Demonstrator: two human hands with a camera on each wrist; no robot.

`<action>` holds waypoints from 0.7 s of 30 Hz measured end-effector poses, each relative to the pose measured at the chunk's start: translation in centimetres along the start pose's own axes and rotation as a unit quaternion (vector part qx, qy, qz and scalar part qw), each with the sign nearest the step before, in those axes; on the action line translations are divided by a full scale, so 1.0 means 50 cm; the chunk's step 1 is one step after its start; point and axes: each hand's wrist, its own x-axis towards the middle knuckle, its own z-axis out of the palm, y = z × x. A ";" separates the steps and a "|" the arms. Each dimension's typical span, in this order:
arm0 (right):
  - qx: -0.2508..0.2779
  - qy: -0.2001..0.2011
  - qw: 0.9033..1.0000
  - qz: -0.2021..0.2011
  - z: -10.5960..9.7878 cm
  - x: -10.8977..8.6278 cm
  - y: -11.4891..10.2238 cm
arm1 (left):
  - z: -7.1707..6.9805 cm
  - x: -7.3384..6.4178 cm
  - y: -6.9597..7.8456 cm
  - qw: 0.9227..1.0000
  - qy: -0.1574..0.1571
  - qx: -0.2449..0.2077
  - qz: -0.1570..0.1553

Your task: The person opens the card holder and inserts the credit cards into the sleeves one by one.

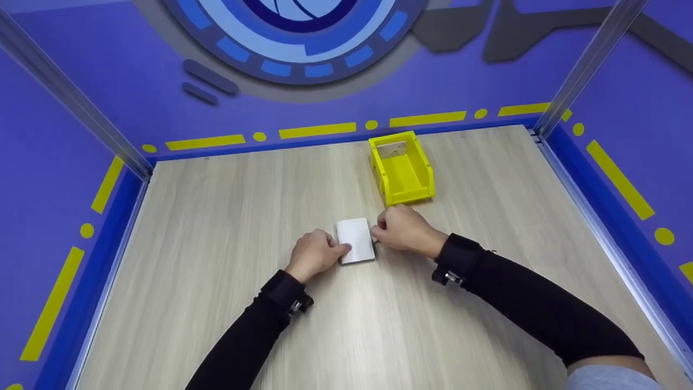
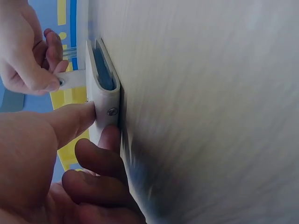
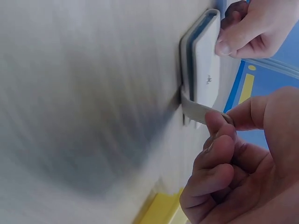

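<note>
A small white wallet (image 1: 355,238) lies folded on the wooden table. Its closing strap (image 3: 195,110) sticks out from the right edge, lifted off the cover. With thumb on the cover and a finger at the spine, my left hand (image 1: 315,253) pinches the wallet's left side. My right hand (image 1: 407,230) pinches the free end of the strap between thumb and index finger. In the left wrist view a metal stud (image 2: 112,111) shows on the spine, and bluish inner layers (image 2: 103,67) appear between the covers. A small dark mark (image 3: 209,80) is on the cover.
Just beyond the right hand stands a yellow open-front bin (image 1: 406,196), with a white label inside its back wall. The wooden tabletop (image 1: 216,233) is bounded by blue panels (image 1: 303,114) at the back and sides, with metal posts at the corners.
</note>
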 end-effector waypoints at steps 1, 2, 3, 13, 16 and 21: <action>-0.003 -0.003 1.000 0.000 -0.001 0.001 -0.005 | 0.000 0.001 0.000 1.000 0.000 0.002 0.002; -0.006 -0.005 1.000 -0.001 -0.001 0.003 -0.010 | 0.000 0.001 0.000 1.000 0.001 0.004 0.004; -0.011 -0.006 1.000 -0.004 0.000 0.005 -0.016 | -0.001 0.002 0.001 1.000 0.002 0.006 0.007; -0.113 -0.018 0.991 -0.067 0.028 0.030 -0.067 | -0.001 0.003 0.000 1.000 -0.001 0.011 0.002; -0.131 -0.028 0.989 -0.068 0.040 0.035 -0.075 | -0.001 0.005 0.001 1.000 -0.004 0.013 -0.001; -0.130 -0.035 0.989 -0.054 0.052 0.039 -0.084 | -0.002 0.006 0.000 1.000 -0.003 0.014 -0.003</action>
